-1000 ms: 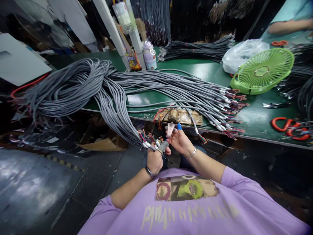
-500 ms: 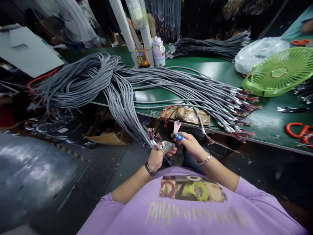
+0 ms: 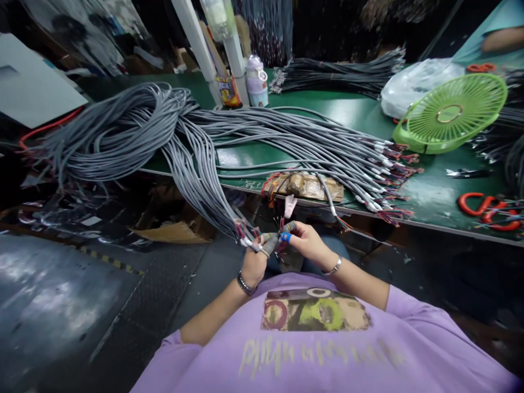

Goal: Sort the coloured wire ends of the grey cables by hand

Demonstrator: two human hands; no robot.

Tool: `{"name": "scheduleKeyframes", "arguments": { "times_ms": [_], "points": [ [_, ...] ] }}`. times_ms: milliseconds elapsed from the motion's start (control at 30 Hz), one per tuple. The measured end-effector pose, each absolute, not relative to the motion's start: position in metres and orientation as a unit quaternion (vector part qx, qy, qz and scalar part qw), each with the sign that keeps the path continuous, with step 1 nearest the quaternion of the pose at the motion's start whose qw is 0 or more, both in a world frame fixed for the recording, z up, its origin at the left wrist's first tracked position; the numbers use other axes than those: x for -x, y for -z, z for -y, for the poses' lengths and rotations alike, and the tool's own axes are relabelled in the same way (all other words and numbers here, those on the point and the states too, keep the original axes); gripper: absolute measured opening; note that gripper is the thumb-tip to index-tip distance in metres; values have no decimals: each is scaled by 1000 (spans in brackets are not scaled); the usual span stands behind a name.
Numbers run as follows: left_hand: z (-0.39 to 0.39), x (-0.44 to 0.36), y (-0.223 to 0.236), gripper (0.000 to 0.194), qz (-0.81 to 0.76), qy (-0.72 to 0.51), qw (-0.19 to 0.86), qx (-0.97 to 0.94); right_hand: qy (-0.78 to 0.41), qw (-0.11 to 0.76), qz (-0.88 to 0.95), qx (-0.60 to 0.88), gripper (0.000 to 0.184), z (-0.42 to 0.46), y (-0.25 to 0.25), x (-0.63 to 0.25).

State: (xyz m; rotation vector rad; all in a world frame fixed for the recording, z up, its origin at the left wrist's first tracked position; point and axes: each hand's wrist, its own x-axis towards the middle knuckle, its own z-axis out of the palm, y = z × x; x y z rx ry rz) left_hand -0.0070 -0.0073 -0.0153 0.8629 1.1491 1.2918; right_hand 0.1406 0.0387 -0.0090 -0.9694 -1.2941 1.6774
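A thick bundle of grey cables [image 3: 192, 164] runs off the green table [image 3: 352, 117] down to my lap. My left hand [image 3: 254, 262] is closed round the stripped cable ends [image 3: 248, 233], where coloured wires stick out. My right hand [image 3: 307, 243], with taped fingertips, pinches thin coloured wires [image 3: 282, 230] right beside the left thumb. A small pinkish tool or tag [image 3: 290, 206] shows just above my right fingers. Whether the hand holds it I cannot tell.
More grey cables with stripped ends [image 3: 380, 169] fan across the table. A taped brown block [image 3: 305, 187] sits at the table edge. A green fan [image 3: 450, 112], plastic bag [image 3: 413, 82], red scissors [image 3: 483, 206], bottle [image 3: 257, 82] and black cable bundle [image 3: 335, 76] lie further off. Another person's arm [image 3: 501, 38] is at far right.
My two hands have come together; the right fingers have dropped from above to meet the cable ends held in the left hand. The view shifted slightly.
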Motion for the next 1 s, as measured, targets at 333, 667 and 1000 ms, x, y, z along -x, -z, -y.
{"name": "scheduleKeyframes", "arguments": {
  "times_ms": [333,667,1000],
  "points": [
    [9,7,6,33,-513,-489,568,-419,-702,382,498,336,26,-30,6,-144],
    [14,-1,3,24,-548,-452,529,-464,-568,393,591,417,20,-31,2,-151],
    [6,4,-1,31,-529,-402,589,-460,-647,349,567,372,25,-41,-3,-155]
  ]
}}
